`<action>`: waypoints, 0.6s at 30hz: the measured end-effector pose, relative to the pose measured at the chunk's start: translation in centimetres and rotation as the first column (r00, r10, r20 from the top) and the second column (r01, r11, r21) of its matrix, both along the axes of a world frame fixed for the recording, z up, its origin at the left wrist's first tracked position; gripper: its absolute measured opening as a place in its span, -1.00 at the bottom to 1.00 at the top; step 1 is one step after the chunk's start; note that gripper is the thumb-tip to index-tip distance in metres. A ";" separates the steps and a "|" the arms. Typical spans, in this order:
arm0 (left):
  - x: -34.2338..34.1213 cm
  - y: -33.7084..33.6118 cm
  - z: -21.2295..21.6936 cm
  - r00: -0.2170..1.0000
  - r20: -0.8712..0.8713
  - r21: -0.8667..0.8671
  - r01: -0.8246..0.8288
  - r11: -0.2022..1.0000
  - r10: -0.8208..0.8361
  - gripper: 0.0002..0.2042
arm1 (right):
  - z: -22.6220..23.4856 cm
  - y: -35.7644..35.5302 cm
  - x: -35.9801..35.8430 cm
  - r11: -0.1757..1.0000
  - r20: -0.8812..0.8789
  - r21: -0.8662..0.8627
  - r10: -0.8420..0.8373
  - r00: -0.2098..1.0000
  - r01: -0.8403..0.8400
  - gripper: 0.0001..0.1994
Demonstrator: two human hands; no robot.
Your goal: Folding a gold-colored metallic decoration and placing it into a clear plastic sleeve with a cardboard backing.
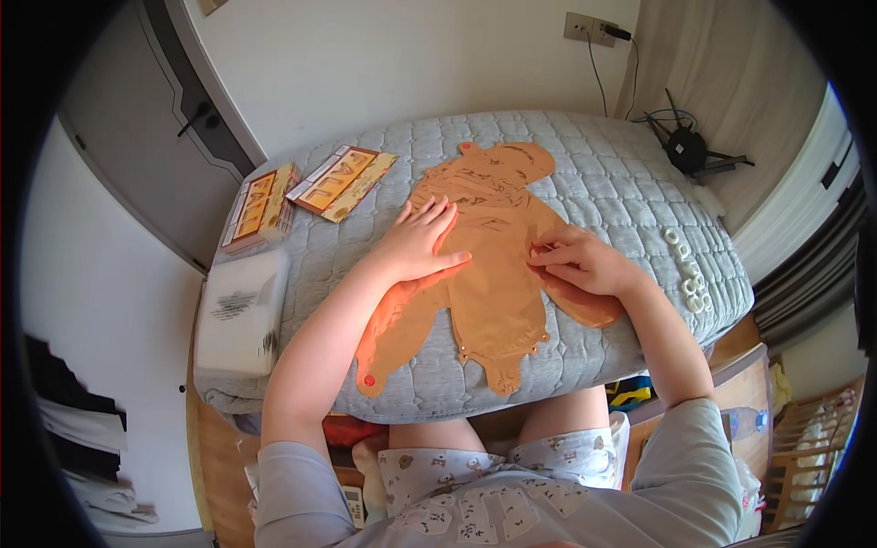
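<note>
Well left of the left fingers I see a white wrapped pack (pixel 239 315), with a stack of printed boxes (pixel 261 210) beyond it and a flat printed packet (pixel 343 183) nearer those fingers. The left hand (pixel 416 245) lies with fingers spread, gripping nothing, on a flat orange foil shape (pixel 495 283), which stretches under and between both hands. The right hand (pixel 580 260) curls its fingers at the shape's right side; I cannot tell whether they pinch it. Right of them are white rings (pixel 694 294) and, farther off, a black device (pixel 687 150).
</note>
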State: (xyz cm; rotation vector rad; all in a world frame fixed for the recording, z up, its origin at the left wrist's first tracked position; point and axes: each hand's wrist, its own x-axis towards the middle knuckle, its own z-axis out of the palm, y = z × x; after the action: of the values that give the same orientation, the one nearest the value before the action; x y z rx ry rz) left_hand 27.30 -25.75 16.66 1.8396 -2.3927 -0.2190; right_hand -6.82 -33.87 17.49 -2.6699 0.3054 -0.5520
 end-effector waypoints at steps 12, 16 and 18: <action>0.1 -0.9 -0.5 1.000 -0.016 0.003 -0.007 1.000 0.007 0.04 | 0.0 -0.5 -0.3 1.000 -0.057 0.019 -0.023 0.998 0.024 -0.72; 0.5 -0.7 -1.4 0.995 -0.099 -0.073 -0.021 0.997 0.014 0.06 | 0.0 -0.2 -0.2 1.000 -0.064 0.024 -0.013 0.998 0.014 -0.71; 1.2 -0.8 -1.7 0.973 -0.233 -0.086 -0.013 0.996 -0.008 0.05 | 0.0 0.0 -0.1 0.999 -0.069 0.033 -0.010 0.998 0.012 -0.71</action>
State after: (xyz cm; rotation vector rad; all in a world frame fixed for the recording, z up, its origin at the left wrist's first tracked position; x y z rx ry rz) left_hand 28.48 -26.57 14.95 1.6767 -2.2055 -0.3071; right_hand -6.94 -33.87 17.45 -2.6601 0.3463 -0.4555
